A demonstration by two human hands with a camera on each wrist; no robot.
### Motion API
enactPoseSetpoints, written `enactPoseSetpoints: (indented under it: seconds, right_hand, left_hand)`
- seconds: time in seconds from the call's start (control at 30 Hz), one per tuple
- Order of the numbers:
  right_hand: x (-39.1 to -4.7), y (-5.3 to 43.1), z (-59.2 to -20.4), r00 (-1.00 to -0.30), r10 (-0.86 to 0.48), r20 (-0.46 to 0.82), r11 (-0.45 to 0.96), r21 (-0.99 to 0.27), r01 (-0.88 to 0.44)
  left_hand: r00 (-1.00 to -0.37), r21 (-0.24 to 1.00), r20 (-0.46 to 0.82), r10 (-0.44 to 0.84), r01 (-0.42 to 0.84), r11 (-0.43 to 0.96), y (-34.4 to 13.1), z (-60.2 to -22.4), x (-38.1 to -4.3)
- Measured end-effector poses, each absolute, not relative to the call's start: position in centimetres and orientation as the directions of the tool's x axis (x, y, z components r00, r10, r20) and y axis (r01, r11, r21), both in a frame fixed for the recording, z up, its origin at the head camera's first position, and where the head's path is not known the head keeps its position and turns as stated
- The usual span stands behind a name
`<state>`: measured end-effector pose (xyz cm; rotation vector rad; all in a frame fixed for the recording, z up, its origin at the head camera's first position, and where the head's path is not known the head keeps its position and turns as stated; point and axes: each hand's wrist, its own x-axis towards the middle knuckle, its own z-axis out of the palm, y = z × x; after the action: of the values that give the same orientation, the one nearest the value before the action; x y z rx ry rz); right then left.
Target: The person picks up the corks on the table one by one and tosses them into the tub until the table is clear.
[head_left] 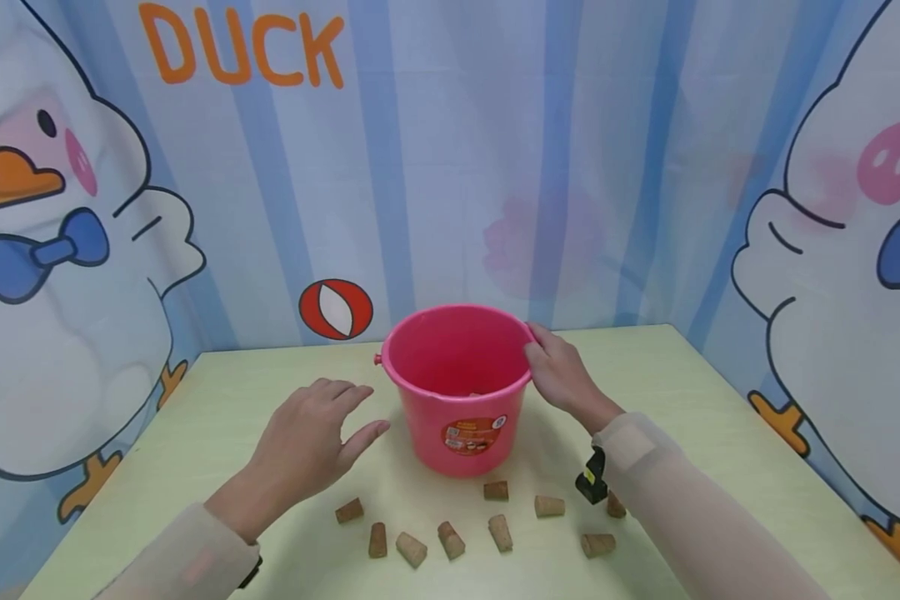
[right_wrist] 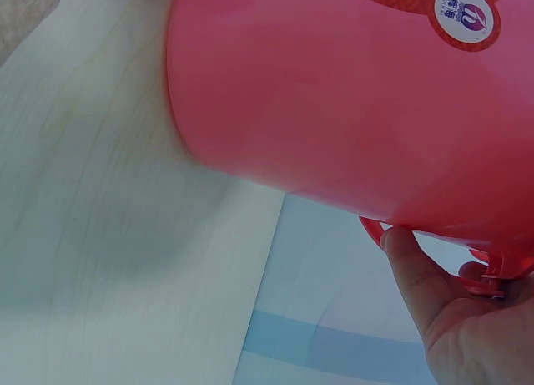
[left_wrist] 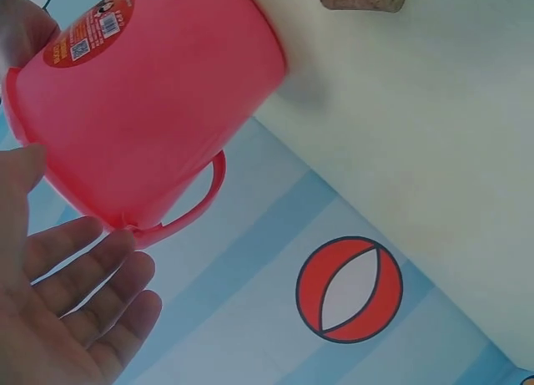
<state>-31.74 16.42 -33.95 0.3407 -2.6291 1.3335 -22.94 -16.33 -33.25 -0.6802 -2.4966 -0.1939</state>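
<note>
A pink plastic bucket (head_left: 450,417) with an oval orange-red label stands upright on the table. My right hand (head_left: 566,375) grips its rim on the right side; in the right wrist view, the thumb (right_wrist: 409,272) lies against the bucket wall close to the handle joint. My left hand (head_left: 307,442) hovers left of the bucket, fingers relaxed and holding nothing. The pink handle (left_wrist: 200,205) hangs down the bucket's far side. Several tapered corks, such as a light one (head_left: 412,550) and a darker one (head_left: 377,540), lie in front of it. Most of the bucket's inside is hidden.
The pale wooden table (head_left: 255,392) ends at a blue-and-white striped curtain (head_left: 450,167) printed with ducks and a red ball (head_left: 336,309). More corks (head_left: 597,545) lie near my right sleeve (head_left: 690,492). A black wrist device (head_left: 592,477) hangs below that cuff.
</note>
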Motion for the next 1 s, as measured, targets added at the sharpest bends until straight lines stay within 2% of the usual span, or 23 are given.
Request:
enactPoseSetpoints:
  seconds: [0.43, 0.73, 1.0]
  right_hand:
    - [-31.6, 16.5, -34.0, -0.960, -0.124, 0.250, 0.574, -0.772, -0.275]
    - [-31.8, 16.6, -34.0, -0.959, -0.122, 0.256, 0.578, -0.767, -0.278]
    - [-31.7, 16.4, -34.0, -0.962, -0.118, 0.246, 0.570, -0.777, -0.268]
  left_hand:
    - [-0.806, 0.041, 0.459, 0.374, 0.439, 0.897, -16.9, -35.2, -22.5]
    - [-0.823, 0.047, 0.427, 0.375, 0.434, 0.900, -17.4, -36.1, -22.3]
    - [-0.877, 0.068, 0.319, 0.360, 0.400, 0.914, -17.6, -36.6, -22.2]
